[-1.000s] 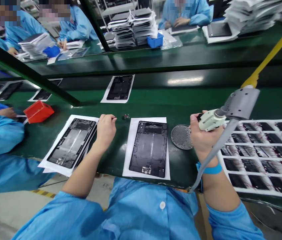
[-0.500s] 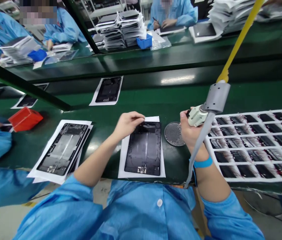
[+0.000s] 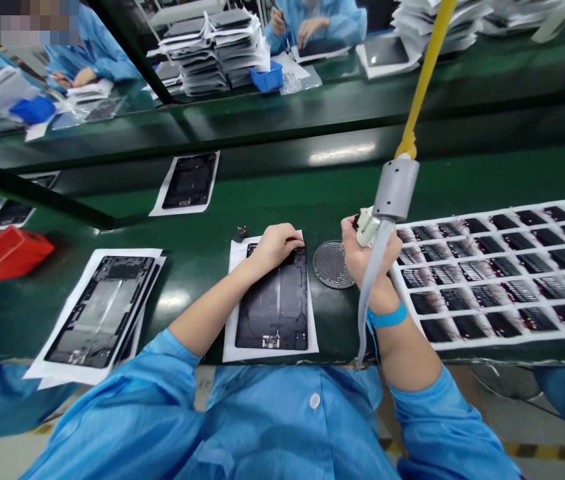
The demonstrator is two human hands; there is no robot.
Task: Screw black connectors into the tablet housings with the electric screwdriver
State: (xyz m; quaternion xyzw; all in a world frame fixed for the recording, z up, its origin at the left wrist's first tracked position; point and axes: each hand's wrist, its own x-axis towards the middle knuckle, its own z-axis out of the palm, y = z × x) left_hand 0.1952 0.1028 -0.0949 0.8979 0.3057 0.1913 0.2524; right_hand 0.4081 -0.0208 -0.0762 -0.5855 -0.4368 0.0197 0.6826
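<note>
A dark tablet back housing (image 3: 275, 303) lies on a white sheet (image 3: 232, 327) at the near edge of the green belt. My left hand (image 3: 276, 244) rests on its top edge, fingers curled and pinched; whatever they hold is too small to name. My right hand (image 3: 368, 257) is wrapped round a pale electric screwdriver (image 3: 366, 228) that hangs from a grey collar (image 3: 396, 189) and yellow cord (image 3: 425, 63). A round mesh screw dish (image 3: 332, 264) sits between the housing and that hand. A small dark part (image 3: 239, 234) lies just left of the housing's top.
A white tray (image 3: 499, 270) of several small dark components lies at the right. Another housing on paper (image 3: 105, 310) lies at the left, a third (image 3: 188, 181) farther back. A red bin (image 3: 11, 251) stands far left. Other workers in blue sit beyond stacked trays (image 3: 217, 50).
My left hand moved from the belt left of the housing onto the housing's top edge. My right hand with the screwdriver drifted left toward the mesh dish.
</note>
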